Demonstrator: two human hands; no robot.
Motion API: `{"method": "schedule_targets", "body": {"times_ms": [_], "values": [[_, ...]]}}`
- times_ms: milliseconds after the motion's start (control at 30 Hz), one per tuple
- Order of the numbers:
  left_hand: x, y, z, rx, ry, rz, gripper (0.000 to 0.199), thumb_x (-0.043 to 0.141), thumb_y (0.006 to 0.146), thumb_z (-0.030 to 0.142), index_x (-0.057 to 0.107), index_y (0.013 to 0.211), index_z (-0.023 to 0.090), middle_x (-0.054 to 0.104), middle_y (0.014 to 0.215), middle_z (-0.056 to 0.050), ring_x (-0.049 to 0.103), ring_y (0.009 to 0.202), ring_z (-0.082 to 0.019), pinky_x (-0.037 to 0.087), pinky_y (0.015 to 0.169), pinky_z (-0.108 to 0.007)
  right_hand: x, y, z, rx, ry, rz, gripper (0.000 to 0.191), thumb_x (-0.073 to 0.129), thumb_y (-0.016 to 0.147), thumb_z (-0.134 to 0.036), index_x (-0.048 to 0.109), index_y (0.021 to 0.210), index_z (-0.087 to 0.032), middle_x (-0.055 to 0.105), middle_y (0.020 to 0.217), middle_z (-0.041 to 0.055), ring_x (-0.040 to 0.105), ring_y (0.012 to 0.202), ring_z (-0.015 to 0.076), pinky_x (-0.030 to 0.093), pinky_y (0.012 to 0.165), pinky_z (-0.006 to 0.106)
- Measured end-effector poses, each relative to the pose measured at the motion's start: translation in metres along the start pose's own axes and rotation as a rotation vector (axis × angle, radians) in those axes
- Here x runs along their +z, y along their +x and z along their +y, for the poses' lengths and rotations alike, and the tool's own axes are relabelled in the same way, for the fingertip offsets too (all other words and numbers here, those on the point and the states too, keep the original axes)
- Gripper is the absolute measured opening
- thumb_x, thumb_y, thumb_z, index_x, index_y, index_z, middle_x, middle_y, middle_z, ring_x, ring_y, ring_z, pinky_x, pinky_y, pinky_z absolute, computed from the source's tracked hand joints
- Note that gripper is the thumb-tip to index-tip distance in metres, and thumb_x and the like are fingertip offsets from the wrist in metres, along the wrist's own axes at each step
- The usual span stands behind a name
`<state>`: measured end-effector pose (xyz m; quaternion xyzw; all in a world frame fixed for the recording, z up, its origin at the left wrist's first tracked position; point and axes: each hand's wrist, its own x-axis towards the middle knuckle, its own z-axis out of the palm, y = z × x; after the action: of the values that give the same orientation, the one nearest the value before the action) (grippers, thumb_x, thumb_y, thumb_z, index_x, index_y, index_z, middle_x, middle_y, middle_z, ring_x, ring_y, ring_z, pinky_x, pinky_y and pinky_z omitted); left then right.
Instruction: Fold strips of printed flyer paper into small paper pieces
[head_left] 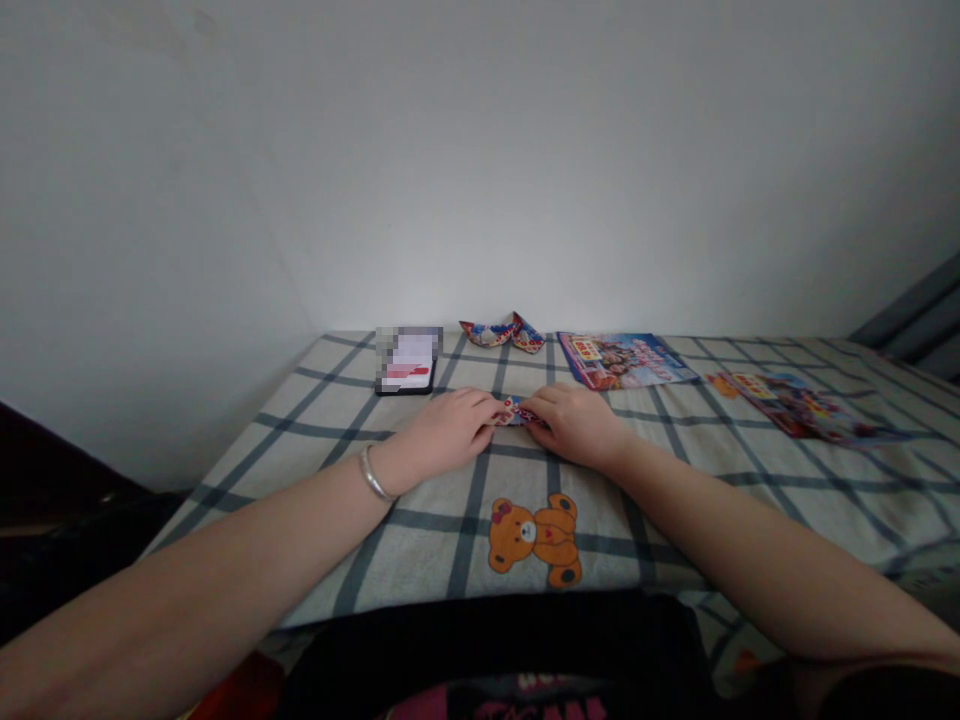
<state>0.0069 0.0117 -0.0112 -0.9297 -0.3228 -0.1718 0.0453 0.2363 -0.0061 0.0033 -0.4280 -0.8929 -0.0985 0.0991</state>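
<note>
Between my hands is a small folded strip of printed paper (513,411) in red, white and blue. My left hand (454,430), with a silver bangle at the wrist, pinches its left end. At the other end, the fingers of my right hand (577,425) close on the paper from above. Both hands rest low over the checked tablecloth (442,545), and the fingers cover much of the paper. Just beyond them lie two folded colourful paper pieces (491,332), pointed at the ends and touching or overlapping each other.
A phone (409,365) with a lit screen lies at the back left. To the right are two flat colourful printed sheets, one nearer the wall (626,360) and another farther right (802,405). A white wall (480,180) borders the table's far edge.
</note>
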Motion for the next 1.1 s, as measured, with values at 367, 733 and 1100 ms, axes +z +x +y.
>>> {"method": "schedule_targets", "body": {"times_ms": [367, 733, 1100], "values": [[0.001, 0.003, 0.001, -0.097, -0.271, 0.102, 0.019, 0.055, 0.093, 0.025, 0.063, 0.109, 0.019, 0.068, 0.107, -0.006, 0.064, 0.099, -0.02, 0.052, 0.089, -0.036, -0.004, 0.0, -0.006, 0.0, -0.034, 0.005, 0.026, 0.05, 0.09, -0.025, 0.07, 0.105, -0.016, 0.071, 0.093, 0.008, 0.061, 0.087, 0.0205, 0.038, 0.069, 0.03], [0.006, 0.007, 0.009, -0.23, -0.494, 0.239, 0.023, 0.059, 0.09, 0.024, 0.059, 0.112, 0.018, 0.065, 0.109, -0.007, 0.063, 0.101, -0.02, 0.053, 0.091, -0.037, -0.001, 0.002, -0.02, 0.081, 0.108, 0.032, 0.023, 0.052, 0.088, -0.026, 0.069, 0.1, -0.018, 0.073, 0.094, 0.0065, 0.066, 0.087, 0.0196, 0.042, 0.07, 0.028], [0.012, 0.008, 0.012, -0.26, -0.456, 0.249, 0.032, 0.059, 0.085, 0.02, 0.049, 0.115, 0.018, 0.06, 0.113, -0.008, 0.061, 0.104, -0.021, 0.052, 0.095, -0.039, 0.005, 0.004, -0.023, 0.082, 0.095, 0.062, 0.024, 0.051, 0.087, -0.026, 0.068, 0.1, -0.017, 0.074, 0.096, 0.0074, 0.067, 0.086, 0.0208, 0.041, 0.068, 0.028]]}}
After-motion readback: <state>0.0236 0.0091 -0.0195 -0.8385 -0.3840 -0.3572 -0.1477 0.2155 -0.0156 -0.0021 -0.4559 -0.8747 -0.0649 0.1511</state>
